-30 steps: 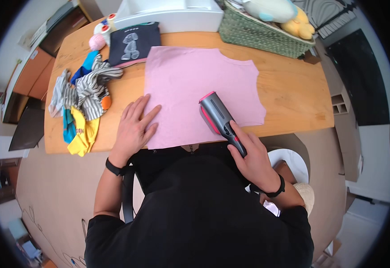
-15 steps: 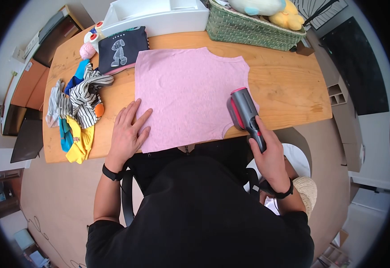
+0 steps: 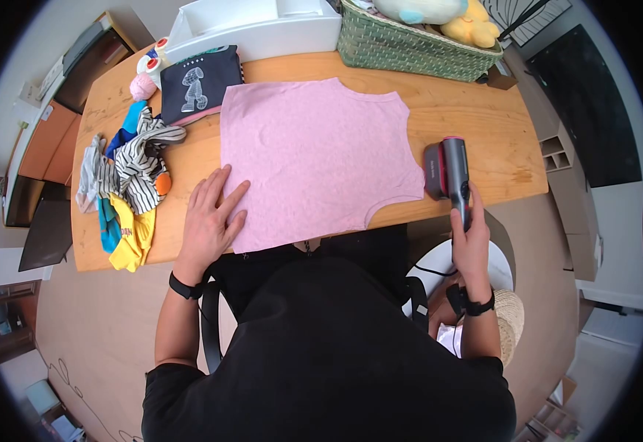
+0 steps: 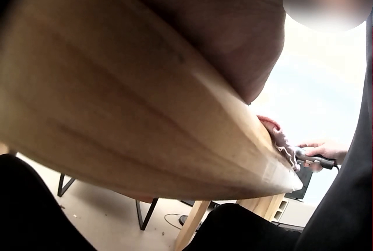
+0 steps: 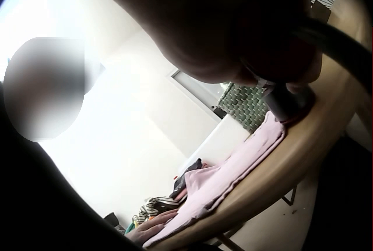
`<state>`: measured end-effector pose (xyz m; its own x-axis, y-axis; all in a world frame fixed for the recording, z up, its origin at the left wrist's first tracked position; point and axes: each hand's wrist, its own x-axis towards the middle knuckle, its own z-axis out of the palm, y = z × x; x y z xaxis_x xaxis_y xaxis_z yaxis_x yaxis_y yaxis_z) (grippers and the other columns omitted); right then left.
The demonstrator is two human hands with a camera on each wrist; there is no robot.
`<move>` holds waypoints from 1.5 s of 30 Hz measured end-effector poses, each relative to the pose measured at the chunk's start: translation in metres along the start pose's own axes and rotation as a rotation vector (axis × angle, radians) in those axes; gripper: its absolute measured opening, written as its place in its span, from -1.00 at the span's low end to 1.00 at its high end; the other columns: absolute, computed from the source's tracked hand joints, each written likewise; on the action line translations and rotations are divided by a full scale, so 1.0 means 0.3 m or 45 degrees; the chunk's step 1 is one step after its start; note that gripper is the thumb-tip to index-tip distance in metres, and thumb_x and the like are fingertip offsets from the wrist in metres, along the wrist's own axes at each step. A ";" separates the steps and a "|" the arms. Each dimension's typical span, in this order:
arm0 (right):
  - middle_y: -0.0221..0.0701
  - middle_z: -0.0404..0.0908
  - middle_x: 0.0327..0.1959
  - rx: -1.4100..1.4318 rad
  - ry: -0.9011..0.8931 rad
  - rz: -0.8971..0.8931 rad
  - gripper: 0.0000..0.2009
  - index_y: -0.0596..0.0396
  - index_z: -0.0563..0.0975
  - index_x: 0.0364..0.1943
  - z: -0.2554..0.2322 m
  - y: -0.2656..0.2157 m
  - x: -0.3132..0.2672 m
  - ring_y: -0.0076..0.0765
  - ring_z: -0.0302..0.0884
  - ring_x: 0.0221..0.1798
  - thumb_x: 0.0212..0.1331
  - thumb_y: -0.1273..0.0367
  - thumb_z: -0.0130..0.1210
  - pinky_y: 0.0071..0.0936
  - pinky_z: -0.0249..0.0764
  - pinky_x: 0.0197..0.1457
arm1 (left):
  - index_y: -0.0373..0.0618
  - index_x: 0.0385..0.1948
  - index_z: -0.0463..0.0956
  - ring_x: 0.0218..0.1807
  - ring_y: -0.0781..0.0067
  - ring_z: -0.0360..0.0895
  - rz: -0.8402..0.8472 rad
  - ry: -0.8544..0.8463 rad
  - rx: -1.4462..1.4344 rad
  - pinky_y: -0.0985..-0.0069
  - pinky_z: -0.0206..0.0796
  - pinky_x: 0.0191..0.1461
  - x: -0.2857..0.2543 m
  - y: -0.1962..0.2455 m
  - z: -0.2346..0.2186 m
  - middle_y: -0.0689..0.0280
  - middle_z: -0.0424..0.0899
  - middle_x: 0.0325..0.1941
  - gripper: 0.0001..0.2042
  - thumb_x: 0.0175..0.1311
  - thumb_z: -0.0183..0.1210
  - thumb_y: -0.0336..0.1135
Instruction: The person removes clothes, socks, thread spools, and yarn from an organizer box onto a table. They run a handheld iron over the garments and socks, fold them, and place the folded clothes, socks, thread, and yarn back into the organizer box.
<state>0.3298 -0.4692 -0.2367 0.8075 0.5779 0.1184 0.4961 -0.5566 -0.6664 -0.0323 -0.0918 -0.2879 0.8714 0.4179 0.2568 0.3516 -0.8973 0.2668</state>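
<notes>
A pink sleeveless top lies spread flat on the wooden table, its neck end towards the right. My left hand rests with straight fingers on its lower left corner. By the handle, my right hand grips a grey and pink handheld garment steamer. The steamer stands just right of the top's shoulder edge, over bare wood, with its head turned left towards the cloth. In the right wrist view the steamer head shows close to the tabletop beside the pink cloth, and my hand hides its handle.
A dark folded garment with a figure print lies at the top's far left. Crumpled striped and yellow clothes fill the table's left side. Behind stand a white bin and a green woven basket with plush toys.
My right hand has carried the steamer rightwards across the pink top and off its right edge, turning it more upright in the head view. The left hand has stayed on the cloth.
</notes>
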 end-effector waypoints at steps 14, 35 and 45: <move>-0.14 0.70 -0.03 -0.024 0.096 0.062 -0.41 0.09 0.44 0.68 -0.036 0.396 0.365 -0.13 0.77 -0.13 0.68 0.28 0.26 -0.18 0.71 0.03 | -0.11 0.41 0.69 0.63 -0.09 0.56 0.362 -0.061 -0.139 -0.11 0.32 0.72 -0.085 0.061 -0.059 0.04 0.65 0.59 -0.18 0.09 0.67 0.09; 0.03 0.52 0.62 -0.281 -0.349 -1.201 -0.24 -0.03 0.65 0.49 0.304 -0.014 0.103 0.29 0.46 0.66 0.16 0.14 0.63 0.30 0.34 0.73 | -0.16 0.10 0.83 0.52 0.15 0.72 0.360 0.014 -0.161 -0.01 0.51 0.59 -0.116 0.061 -0.043 0.21 0.87 0.37 -0.57 0.12 0.42 -0.51; -0.14 0.71 0.27 -0.255 -0.183 -1.346 -0.55 0.05 0.78 0.24 0.285 0.048 0.061 0.07 0.69 0.36 0.22 0.43 0.47 0.13 0.58 0.48 | -0.19 0.02 0.81 0.33 0.09 0.84 0.338 0.003 -0.365 0.01 0.60 0.49 -0.150 0.074 -0.067 0.20 0.92 0.20 -0.62 0.11 0.37 -0.59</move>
<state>0.3244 -0.4156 -0.3071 -0.0978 0.8794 0.4660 0.9723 0.1842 -0.1436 -0.0706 -0.1277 -0.2750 0.9184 0.1770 0.3539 0.0037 -0.8982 0.4395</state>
